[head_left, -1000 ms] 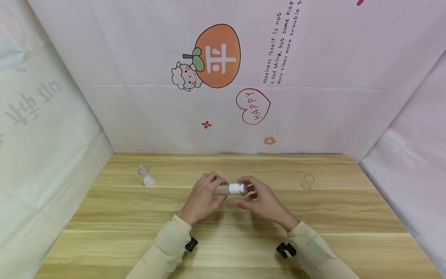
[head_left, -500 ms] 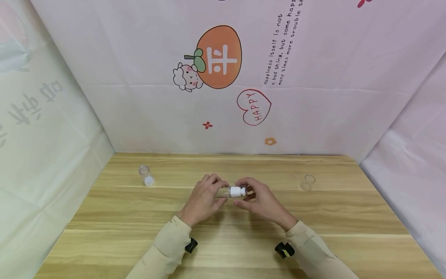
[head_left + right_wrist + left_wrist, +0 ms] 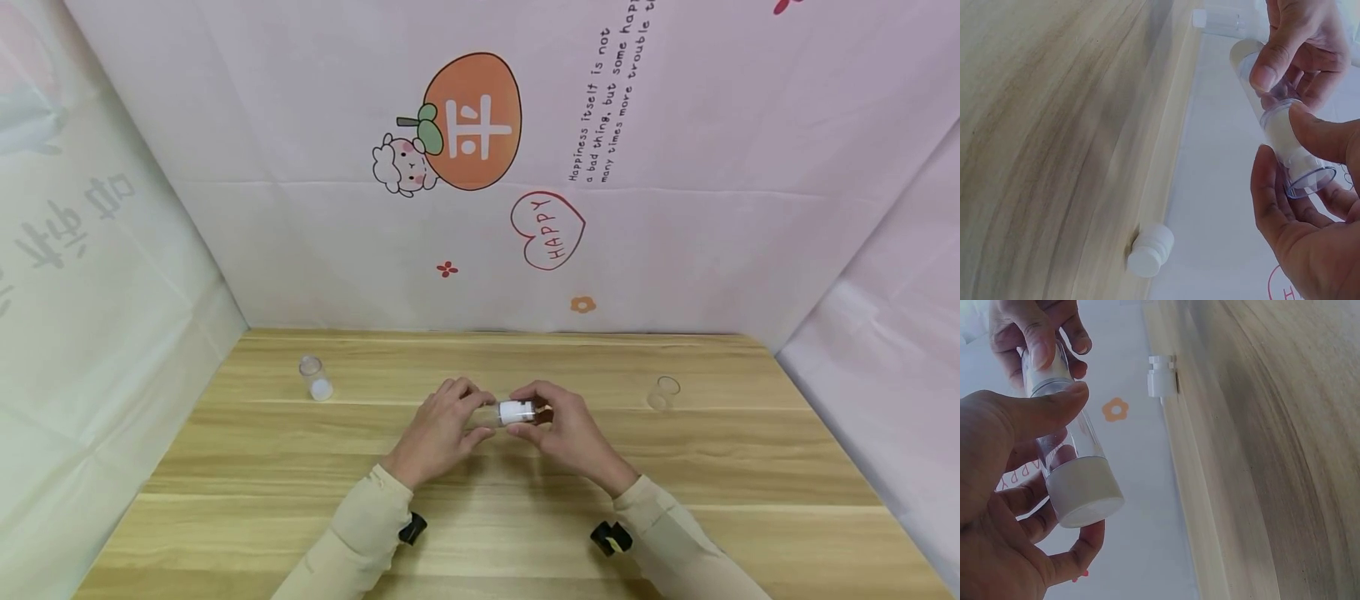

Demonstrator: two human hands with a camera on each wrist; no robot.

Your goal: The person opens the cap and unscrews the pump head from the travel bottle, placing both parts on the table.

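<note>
A clear cylindrical bottle (image 3: pixel 517 412) with a white base (image 3: pixel 1087 494) and a white upper section (image 3: pixel 1284 132) lies roughly level between both hands, above the table. My left hand (image 3: pixel 442 425) grips its clear body near the base, thumb across it. At the other end, my right hand (image 3: pixel 566 429) holds the white upper section between thumb and fingers. A clear rim (image 3: pixel 1312 183) stands out past the white section there. Some right fingers are partly hidden behind the bottle.
On the wooden table (image 3: pixel 480 533), a second clear container (image 3: pixel 313 379) with a white end stands at left. A small see-through piece (image 3: pixel 663 394) is at right. Wrist views show a small white stepped piece (image 3: pixel 1150 250) by the back edge. Printed cloth (image 3: pixel 337 250) hangs behind.
The bottle has shifted slightly right and turned a little. My right thumb and fingers have closed in on its white end. The containers on the table have not moved.
</note>
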